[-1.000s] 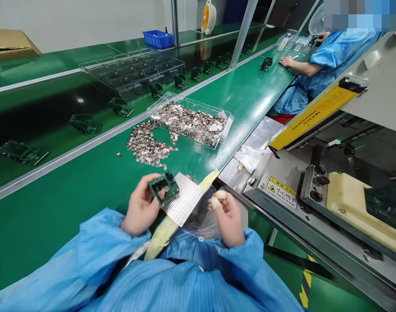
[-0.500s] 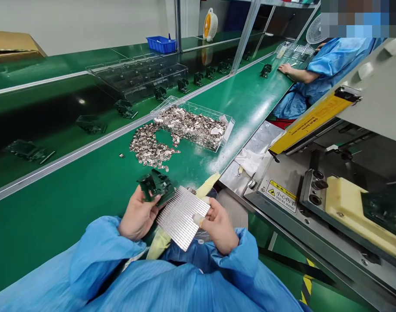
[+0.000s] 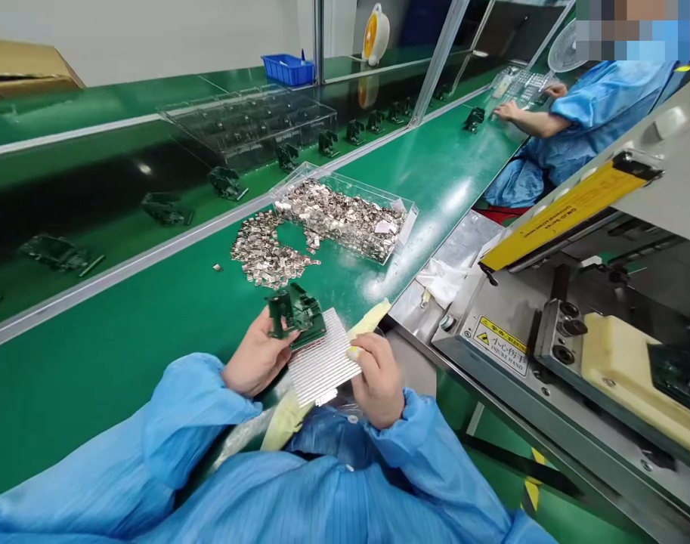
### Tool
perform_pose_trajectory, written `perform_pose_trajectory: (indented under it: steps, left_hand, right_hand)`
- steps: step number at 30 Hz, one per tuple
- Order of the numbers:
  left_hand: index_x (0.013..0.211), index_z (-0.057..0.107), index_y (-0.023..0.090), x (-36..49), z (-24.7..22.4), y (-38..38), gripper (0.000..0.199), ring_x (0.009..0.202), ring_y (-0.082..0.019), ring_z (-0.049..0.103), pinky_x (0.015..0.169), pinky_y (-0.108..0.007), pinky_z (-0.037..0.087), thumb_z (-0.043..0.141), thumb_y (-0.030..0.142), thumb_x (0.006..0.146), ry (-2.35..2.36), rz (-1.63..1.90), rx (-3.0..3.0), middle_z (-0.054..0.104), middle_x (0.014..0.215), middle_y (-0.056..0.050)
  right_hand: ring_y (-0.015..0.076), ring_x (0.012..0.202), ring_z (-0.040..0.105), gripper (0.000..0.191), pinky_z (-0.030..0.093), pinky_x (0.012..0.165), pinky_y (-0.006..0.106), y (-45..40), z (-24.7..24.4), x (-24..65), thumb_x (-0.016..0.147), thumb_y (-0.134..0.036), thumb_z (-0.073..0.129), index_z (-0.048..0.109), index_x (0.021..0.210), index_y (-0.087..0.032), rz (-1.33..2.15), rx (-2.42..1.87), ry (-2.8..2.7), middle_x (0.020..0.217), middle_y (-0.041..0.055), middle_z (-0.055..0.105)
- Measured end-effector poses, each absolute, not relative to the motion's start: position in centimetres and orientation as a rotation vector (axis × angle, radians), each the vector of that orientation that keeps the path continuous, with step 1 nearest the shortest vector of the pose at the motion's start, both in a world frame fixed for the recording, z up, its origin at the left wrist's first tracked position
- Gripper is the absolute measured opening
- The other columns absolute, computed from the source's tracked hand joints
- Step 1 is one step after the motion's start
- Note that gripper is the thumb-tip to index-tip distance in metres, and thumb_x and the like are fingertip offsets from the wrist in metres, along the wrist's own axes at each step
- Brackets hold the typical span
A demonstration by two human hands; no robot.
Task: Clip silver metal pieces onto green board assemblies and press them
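My left hand (image 3: 258, 356) grips a small dark green plastic part (image 3: 295, 312) just above a silvery gridded sheet (image 3: 323, 357). My right hand (image 3: 377, 377), with taped fingertips, pinches the right edge of that sheet. The sheet lies over a yellowish strip (image 3: 291, 408) at the near edge of the green bench (image 3: 123, 332). A loose heap of small shiny metal pieces (image 3: 265, 253) lies on the bench beyond my hands, beside a clear tray (image 3: 404, 213) filled with more of them.
A conveyor (image 3: 66, 204) carrying dark green parts (image 3: 60, 252) runs along the left. Clear stacked trays (image 3: 248, 125) and a blue bin (image 3: 288, 69) stand behind it. A press machine (image 3: 594, 302) with a yellow guard bar (image 3: 571, 208) is at right. Another person in blue (image 3: 583, 113) works further along.
My right hand came down from the air onto the sheet's right edge. My left hand turned the green part and brought it over the sheet's top corner.
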State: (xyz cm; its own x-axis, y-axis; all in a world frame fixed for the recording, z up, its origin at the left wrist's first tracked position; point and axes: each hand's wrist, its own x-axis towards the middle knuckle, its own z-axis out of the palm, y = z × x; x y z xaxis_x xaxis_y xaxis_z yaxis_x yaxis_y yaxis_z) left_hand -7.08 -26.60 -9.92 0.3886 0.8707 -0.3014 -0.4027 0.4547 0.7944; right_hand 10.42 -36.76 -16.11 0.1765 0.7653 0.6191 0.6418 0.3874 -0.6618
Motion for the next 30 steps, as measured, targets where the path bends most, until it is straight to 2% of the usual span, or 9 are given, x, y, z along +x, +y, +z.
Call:
perform_pose_trajectory:
  steps: [3,6,9,12,15,18,24,27,30]
  left_hand:
    - [0.102,0.066,0.019,-5.7,-11.3,-26.7,0.048,0.096,-0.022,0.07,0.094,-0.038,0.054,0.09,0.026,0.061,0.746,0.869,0.877,0.075,0.097,-0.004]
    - [0.1,0.063,0.018,-4.7,-12.0,-26.2,0.047,0.091,-0.021,0.069,0.086,-0.032,0.055,0.089,0.027,0.062,0.744,0.862,1.043,0.074,0.095,-0.004]
    - [0.097,0.06,0.018,-4.0,-12.2,-25.7,0.046,0.082,-0.016,0.067,0.076,-0.025,0.054,0.089,0.027,0.062,0.756,0.886,1.179,0.072,0.091,-0.003]
    - [0.097,0.06,0.017,-3.5,-12.3,-25.4,0.045,0.077,-0.014,0.064,0.072,-0.023,0.053,0.087,0.03,0.064,0.759,0.918,1.3,0.069,0.087,-0.002]
    - [0.098,0.061,0.017,-3.6,-12.5,-25.1,0.041,0.072,-0.012,0.06,0.067,-0.022,0.051,0.083,0.038,0.07,0.766,0.982,1.414,0.065,0.083,-0.002]
    - [0.099,0.061,0.018,-3.8,-12.7,-24.7,0.039,0.067,-0.012,0.057,0.064,-0.022,0.049,0.078,0.042,0.075,0.778,1.032,1.493,0.062,0.08,-0.001]
    - [0.103,0.06,0.017,-3.9,-12.9,-24.4,0.036,0.067,-0.012,0.058,0.064,-0.022,0.05,0.074,0.041,0.08,0.753,1.019,1.566,0.062,0.079,-0.001]
    - [0.103,0.059,0.018,-3.8,-12.8,-24.5,0.036,0.072,-0.013,0.061,0.067,-0.023,0.052,0.074,0.041,0.08,0.764,1.019,1.568,0.064,0.082,-0.002]
    - [0.104,0.059,0.018,-3.8,-12.7,-24.5,0.034,0.075,-0.013,0.062,0.069,-0.023,0.052,0.073,0.039,0.081,0.745,1.019,1.567,0.065,0.086,-0.003]
  right_hand:
    - [0.0269,0.099,0.063,0.018,0.054,0.089,0.046,-39.6,-18.8,9.9,0.081,-0.015,0.058,0.064,0.097,-0.021,0.465,-1.498,-1.148,0.1,0.0113,0.066]
    - [0.0226,0.081,0.068,0.017,0.059,0.072,0.037,-41.3,-19.8,9.8,0.09,-0.027,0.052,0.062,0.101,-0.019,0.782,-1.487,-0.996,0.089,0.0091,0.068]
    - [0.0188,0.065,0.068,0.029,0.058,0.058,0.03,-41.6,-19.4,10.2,0.097,-0.039,0.044,0.065,0.094,-0.019,1.021,-1.375,-1.018,0.077,0.0063,0.069]
    - [0.0177,0.063,0.068,0.036,0.058,0.06,0.03,-41.0,-18.4,10.5,0.095,-0.048,0.05,0.067,0.085,-0.018,1.143,-1.304,-1.044,0.071,0.0048,0.069]
    - [0.0155,0.059,0.065,0.035,0.055,0.057,0.027,-40.1,-18.0,10.7,0.093,-0.049,0.055,0.067,0.082,-0.018,1.169,-1.283,-1.087,0.069,0.0038,0.069]
    - [0.0131,0.052,0.057,0.038,0.047,0.051,0.024,-39.2,-18.4,10.7,0.094,-0.049,0.052,0.062,0.073,-0.019,1.132,-1.263,-1.165,0.061,0.0012,0.063]
    - [0.0127,0.052,0.043,0.037,0.033,0.051,0.026,-38.8,-19.0,10.7,0.095,-0.042,0.046,0.051,0.065,-0.021,0.941,-1.278,-1.31,0.058,-0.0019,0.046]
    - [0.0141,0.055,0.042,0.034,0.033,0.053,0.027,-39.2,-18.8,11.0,0.094,-0.038,0.045,0.049,0.064,-0.022,0.883,-1.316,-1.377,0.059,-0.0011,0.044]
    - [0.0157,0.058,0.048,0.028,0.038,0.056,0.027,-39.9,-18.8,11.5,0.093,-0.034,0.044,0.053,0.069,-0.022,0.868,-1.392,-1.431,0.063,0.0011,0.051]
